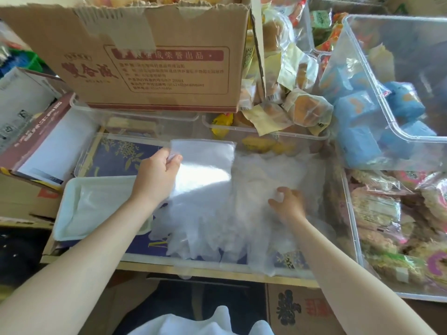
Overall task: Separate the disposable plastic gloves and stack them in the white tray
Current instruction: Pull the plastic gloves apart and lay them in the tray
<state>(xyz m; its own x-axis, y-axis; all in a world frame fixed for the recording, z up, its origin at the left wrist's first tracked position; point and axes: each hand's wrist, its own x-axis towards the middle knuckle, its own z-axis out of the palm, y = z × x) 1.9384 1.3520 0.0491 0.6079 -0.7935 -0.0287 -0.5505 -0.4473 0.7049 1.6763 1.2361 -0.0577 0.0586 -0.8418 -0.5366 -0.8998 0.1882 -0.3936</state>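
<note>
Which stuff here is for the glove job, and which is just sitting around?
For the job:
- held glove, pinched by the left hand
- glove pile, with the right hand on it
- white tray

Just lying about:
- cardboard box
- wrapped buns
- blue packets
- snack bags

Dark blue floral-printed surface [116,155], tan-edged, carries white tray [70,197] at left; clear plastic bin [348,204] with glove heap [242,201] beside tray, right.
</note>
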